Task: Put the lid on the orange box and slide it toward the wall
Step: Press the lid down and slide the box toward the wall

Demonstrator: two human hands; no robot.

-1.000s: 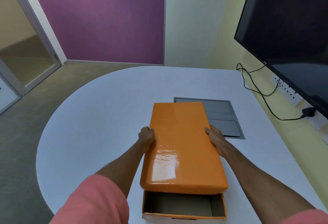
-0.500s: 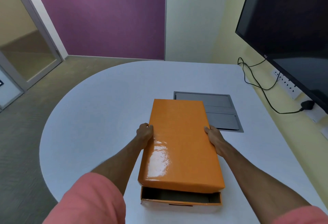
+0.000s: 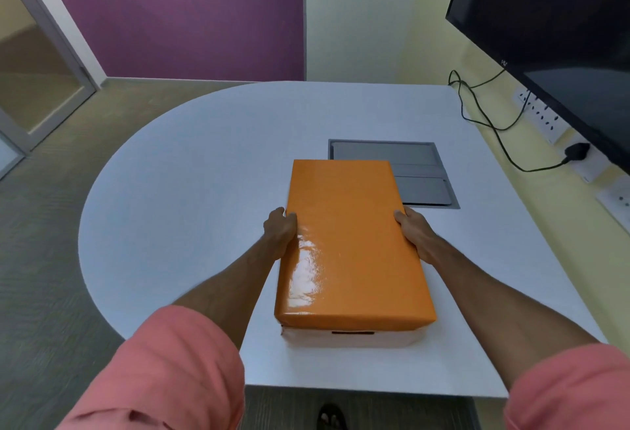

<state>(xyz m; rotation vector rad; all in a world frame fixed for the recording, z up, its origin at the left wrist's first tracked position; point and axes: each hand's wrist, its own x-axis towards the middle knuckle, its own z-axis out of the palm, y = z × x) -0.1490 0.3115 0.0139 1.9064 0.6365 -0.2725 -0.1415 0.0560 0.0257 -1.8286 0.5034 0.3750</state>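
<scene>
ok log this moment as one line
glossy orange cardboard lid: covering box | left hand: on lid's left edge | right hand: on right edge | round white table: slide not started

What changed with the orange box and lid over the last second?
The orange lid came back toward the person and down, closing the open near end of the box, whose inside no longer shows. The left hand and right hand kept their grip on its long sides. The box stayed on the table.
</scene>
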